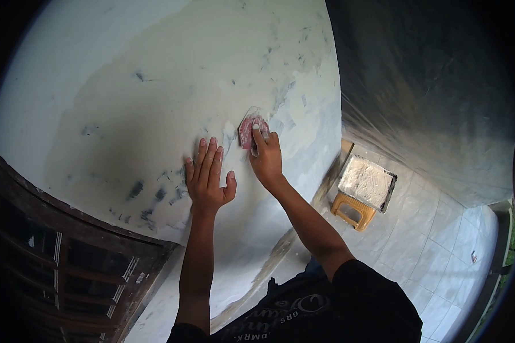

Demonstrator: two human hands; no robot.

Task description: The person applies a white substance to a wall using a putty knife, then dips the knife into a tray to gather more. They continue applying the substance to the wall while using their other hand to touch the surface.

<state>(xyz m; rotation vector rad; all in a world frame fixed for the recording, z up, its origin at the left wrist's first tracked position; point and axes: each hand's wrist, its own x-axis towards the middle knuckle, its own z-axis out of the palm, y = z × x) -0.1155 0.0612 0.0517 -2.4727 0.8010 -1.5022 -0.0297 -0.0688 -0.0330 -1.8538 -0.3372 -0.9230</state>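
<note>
My right hand (267,157) grips a red putty scraper (246,132), smeared with white, and holds it against the wall (143,108). The thumb lies along the scraper's top. To its left, my left hand (208,177) rests flat on the wall, fingers stretched out and holding nothing. Around both hands the wall shows pale, patchy filler with dark grey marks, several of them just left of my left hand. How much of the scraper's edge touches the wall is hard to see.
At lower right, a tray of white paste (365,180) sits on a yellow plastic stool (352,212) on the tiled floor (412,246). A dark plastic sheet (423,103) hangs at the right. A dark wooden window frame (86,251) borders the wall at lower left.
</note>
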